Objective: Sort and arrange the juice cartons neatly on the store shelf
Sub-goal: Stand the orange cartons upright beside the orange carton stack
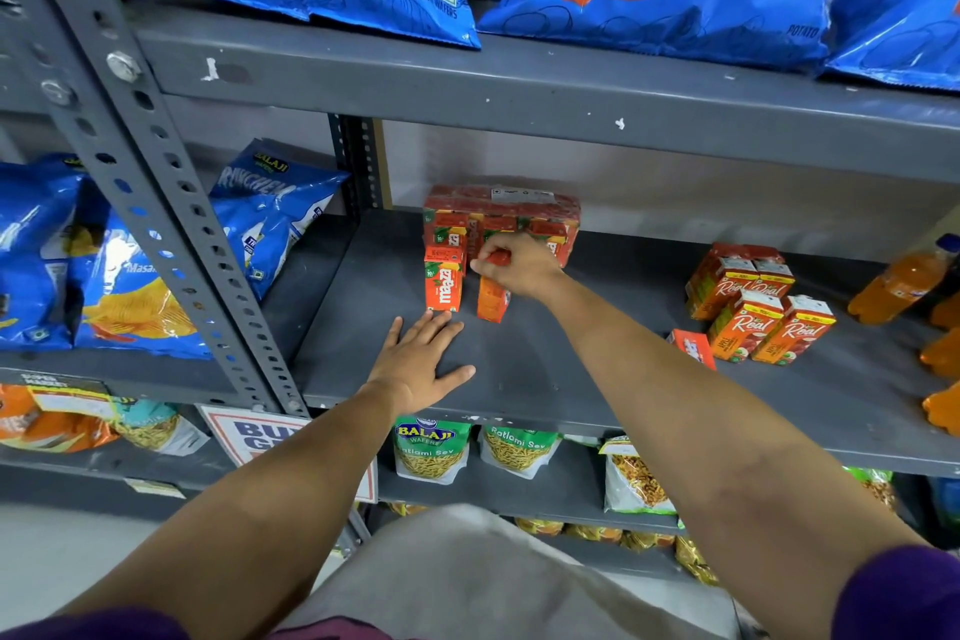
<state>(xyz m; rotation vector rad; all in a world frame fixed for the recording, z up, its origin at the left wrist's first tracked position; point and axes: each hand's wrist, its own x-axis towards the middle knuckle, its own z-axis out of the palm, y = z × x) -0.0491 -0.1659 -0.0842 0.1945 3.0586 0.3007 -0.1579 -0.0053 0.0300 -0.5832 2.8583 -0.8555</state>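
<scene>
Grey metal store shelf [571,379], wrapped Maaza multipack [501,211] at the back. Your right hand [517,265] grips the top of a loose orange carton [492,304] just in front of the pack. Second Maaza carton [444,278] stands beside it. Your left hand [418,361] lies flat, open, in front of both.

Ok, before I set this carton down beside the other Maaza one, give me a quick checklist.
1. Right hand grips carton in hand from the top: ok.
2. Standing Maaza carton upright, label forward: ok.
3. Held carton's label facing front: not ok, side panel shows.
4. Held carton square to its neighbour: not ok, a gap remains.
5. Left hand flat on shelf, clear of cartons: ok.
6. Wrapped pack behind stable: cannot tell.
</scene>
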